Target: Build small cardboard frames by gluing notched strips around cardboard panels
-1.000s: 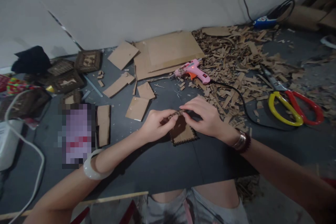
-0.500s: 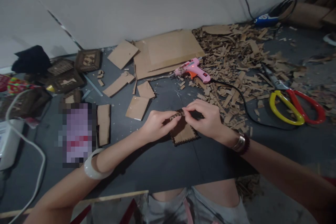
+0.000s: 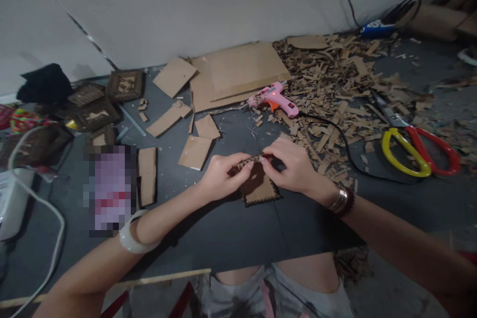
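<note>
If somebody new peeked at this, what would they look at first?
Probably the big scissors on the right, with one yellow and one red handle. Next, the pink glue gun near the middle, its light glowing, beside cardboard scraps. Then, below it, the left hand and right hand at the far edge of a small cardboard piece.

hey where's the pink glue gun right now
In the head view, the pink glue gun lies just right of center, beyond the right hand, beside the large cardboard sheet and scrap pile.

A dark table (image 3: 238, 238) carries scissors (image 3: 413, 134); cardboard pieces (image 3: 196, 153); scraps (image 3: 339, 114) (heaped at right).
</note>
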`<state>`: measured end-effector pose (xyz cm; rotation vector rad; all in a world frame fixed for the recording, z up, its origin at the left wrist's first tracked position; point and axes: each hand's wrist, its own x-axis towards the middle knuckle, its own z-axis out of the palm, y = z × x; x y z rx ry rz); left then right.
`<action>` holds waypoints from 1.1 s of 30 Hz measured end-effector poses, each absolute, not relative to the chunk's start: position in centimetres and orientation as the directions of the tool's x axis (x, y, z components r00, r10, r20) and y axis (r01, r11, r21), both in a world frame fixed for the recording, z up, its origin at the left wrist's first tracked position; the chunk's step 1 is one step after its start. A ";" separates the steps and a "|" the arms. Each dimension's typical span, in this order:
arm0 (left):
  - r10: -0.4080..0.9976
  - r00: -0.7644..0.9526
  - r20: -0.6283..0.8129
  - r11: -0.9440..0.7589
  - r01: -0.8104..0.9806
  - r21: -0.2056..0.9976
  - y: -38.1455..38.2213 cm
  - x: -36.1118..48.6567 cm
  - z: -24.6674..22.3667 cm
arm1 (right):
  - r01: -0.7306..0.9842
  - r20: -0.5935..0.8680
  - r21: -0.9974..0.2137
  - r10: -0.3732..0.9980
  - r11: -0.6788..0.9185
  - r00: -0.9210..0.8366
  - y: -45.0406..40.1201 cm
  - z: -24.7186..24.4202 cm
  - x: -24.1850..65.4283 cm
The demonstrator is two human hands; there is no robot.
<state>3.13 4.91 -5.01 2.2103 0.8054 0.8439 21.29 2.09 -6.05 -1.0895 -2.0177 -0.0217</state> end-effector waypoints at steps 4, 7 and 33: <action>0.689 0.631 0.357 -0.645 0.309 0.699 4.9 3.0 -5.0 | 0.708 0.661 -0.304 0.676 0.637 -0.324 2.1 -6.0 21.3; 0.659 0.658 0.365 -0.670 0.292 0.682 4.9 3.0 -5.0 | 0.720 0.672 -0.258 0.655 0.644 -0.346 2.1 -6.0 21.3; 0.586 0.710 0.390 -0.739 0.271 0.617 4.8 3.0 -5.0 | 0.749 0.668 -0.143 0.621 0.647 -0.409 2.0 -6.2 21.2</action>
